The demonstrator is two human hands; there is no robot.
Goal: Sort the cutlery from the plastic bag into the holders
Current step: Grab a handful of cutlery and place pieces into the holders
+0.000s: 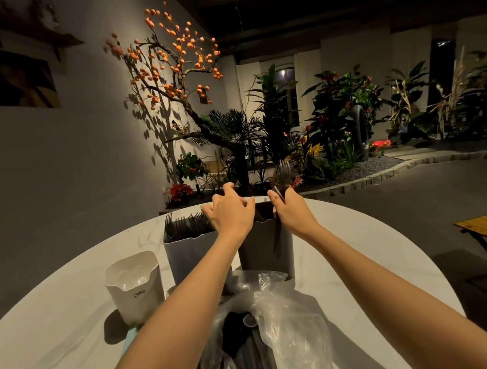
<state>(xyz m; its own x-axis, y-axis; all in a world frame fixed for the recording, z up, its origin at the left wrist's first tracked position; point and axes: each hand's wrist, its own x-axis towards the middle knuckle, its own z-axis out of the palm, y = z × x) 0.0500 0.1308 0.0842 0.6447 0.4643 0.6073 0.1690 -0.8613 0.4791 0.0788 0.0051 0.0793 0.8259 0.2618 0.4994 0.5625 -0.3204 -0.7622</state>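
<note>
Black plastic cutlery (pixel 249 361) fills a crumpled clear plastic bag (pixel 283 315) lying at the near edge of a round white marble-look table (pixel 363 247). Just beyond the bag stands a tall grey-blue plastic holder (pixel 188 254), taken here as the landmark; it is packed with black forks (pixel 184 223) standing tines up. Touching its right side is a darker grey holder (pixel 261 248) of the same shape, whose contents are hidden behind the hands. To the landmark's left and nearer the viewer stands a shorter white holder (pixel 134 286) with small dark lettering, holding what look like clear plastic pieces, too faint to identify. The left hand (pixel 230 214) hovers over the seam between the grey-blue and dark grey holders, fingers spread and slightly bent; whether it holds anything cannot be told. The right hand (pixel 292 213), above the dark holder's right rim, grips a bunch of black forks (pixel 281 180), tines pointing up past the fingers and handles hanging down in front of the holder. Behind the table are a tree with orange fruit (pixel 174 56) and leafy plants (pixel 334 114).
</note>
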